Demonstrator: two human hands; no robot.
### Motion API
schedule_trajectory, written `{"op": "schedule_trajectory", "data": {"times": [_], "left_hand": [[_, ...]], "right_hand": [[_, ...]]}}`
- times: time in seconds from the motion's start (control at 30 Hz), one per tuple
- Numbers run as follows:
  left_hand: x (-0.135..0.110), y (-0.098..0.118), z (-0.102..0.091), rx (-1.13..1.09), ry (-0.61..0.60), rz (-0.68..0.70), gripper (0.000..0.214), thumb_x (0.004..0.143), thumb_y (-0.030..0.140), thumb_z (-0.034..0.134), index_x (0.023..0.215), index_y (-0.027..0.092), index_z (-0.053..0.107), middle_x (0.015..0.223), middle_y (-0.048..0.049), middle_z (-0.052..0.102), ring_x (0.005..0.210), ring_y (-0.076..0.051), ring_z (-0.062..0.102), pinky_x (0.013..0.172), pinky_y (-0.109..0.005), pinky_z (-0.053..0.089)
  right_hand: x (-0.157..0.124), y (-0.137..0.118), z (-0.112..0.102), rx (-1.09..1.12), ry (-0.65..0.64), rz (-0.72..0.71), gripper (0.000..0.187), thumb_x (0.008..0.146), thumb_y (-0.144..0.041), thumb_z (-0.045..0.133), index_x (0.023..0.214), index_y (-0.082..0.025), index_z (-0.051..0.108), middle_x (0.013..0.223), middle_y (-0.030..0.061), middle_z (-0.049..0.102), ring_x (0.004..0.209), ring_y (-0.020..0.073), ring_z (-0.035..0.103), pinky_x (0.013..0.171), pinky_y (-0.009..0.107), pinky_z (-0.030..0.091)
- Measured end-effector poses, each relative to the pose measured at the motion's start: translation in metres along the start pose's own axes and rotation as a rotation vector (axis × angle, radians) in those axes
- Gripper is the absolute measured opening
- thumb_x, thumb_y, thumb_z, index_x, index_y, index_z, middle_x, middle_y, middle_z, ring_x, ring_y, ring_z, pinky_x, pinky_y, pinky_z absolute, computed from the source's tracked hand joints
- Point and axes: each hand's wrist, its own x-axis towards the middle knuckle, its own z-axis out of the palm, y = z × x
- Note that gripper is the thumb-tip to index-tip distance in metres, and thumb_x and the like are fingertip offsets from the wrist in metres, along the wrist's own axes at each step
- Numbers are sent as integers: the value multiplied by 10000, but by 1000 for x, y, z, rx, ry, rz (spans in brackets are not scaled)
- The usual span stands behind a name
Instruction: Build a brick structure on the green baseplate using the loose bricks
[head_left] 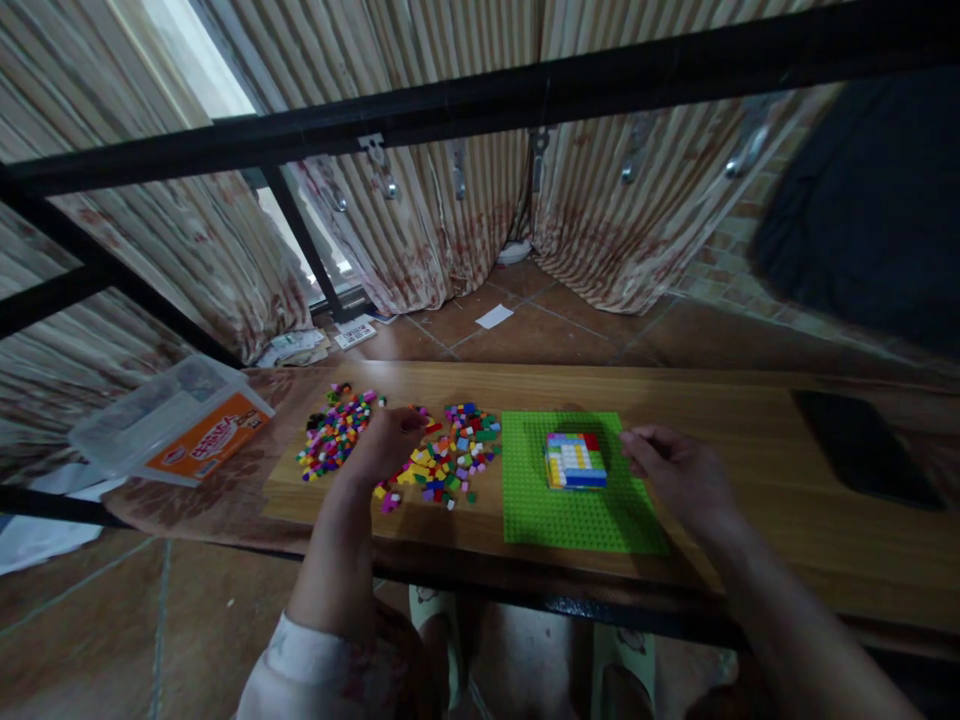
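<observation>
My left hand [384,442] is over the loose toy building bricks [429,468], its fingers curled together; whatever they hold, if anything, is hidden. A red brick lies close to its fingertips. On a green studded baseplate [577,525] stands a low block of joined bricks [576,461], its top white, yellow, blue and red. My right hand [671,468] hovers at the baseplate's right edge, apart from the block. Its thumb and forefinger are pinched together, and anything between them is too small to make out. Another heap of mixed small bricks [335,432] lies left of my left hand.
A clear plastic box [172,415] with an orange label stands at the left on a patterned cloth. A dark flat tablet-like object [866,447] lies on the wooden board [757,420] at right. A black metal bar [465,105] with hooks crosses above, before curtains.
</observation>
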Motion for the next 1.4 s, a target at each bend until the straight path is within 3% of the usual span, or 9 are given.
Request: {"op": "schedule_trajectory", "data": {"times": [0.23,0.43,0.6,0.73,0.93,1.17,1.4], "left_hand": [[-5,20,16,-266,-176,193,184,744,247,591,813,131,716,754,-29,669,706,-144,573,625,-221,445],[-15,45,53,-492,-324,162,148,791,241,592,830,154,705,637,-13,633,576,-122,562,545,-217,436],[-23,66,95,-719,-230,25,87,758,168,603,804,152,675,731,-10,657,640,-115,604,620,-223,480],[-27,74,120,-670,-142,-11,114,767,159,586,844,155,670,709,-14,661,641,-133,630,612,-236,495],[-36,83,125,-408,35,122,119,782,168,600,856,159,693,795,-40,710,706,-145,643,649,-243,489],[-40,87,137,-495,-99,154,99,771,233,656,839,165,673,756,-24,695,665,-137,617,608,-231,460],[-40,91,142,-418,-27,123,235,718,261,729,919,172,649,743,-21,689,661,-152,632,613,-250,457]], "right_hand": [[0,3,1,-23,-10,-58,260,764,-475,611,724,-222,651,646,14,643,552,154,571,530,271,454],[-1,5,3,-22,-44,-103,293,776,-499,605,747,-210,650,663,13,638,584,157,574,565,274,456],[-2,4,5,-52,-78,-119,294,797,-490,592,782,-202,650,662,5,617,592,156,559,578,276,438],[-2,5,5,-60,-78,-127,283,812,-475,581,789,-202,651,642,-5,603,587,153,548,580,275,421],[-4,-1,6,-48,-75,-120,273,812,-458,577,773,-197,650,642,-7,602,586,149,540,583,273,409],[-8,-6,9,-30,-96,-117,269,806,-448,573,765,-194,654,613,-13,574,583,147,509,568,265,386],[-8,-2,9,-99,-102,-146,298,831,-460,548,799,-191,673,653,1,616,589,149,520,578,267,399]]}}
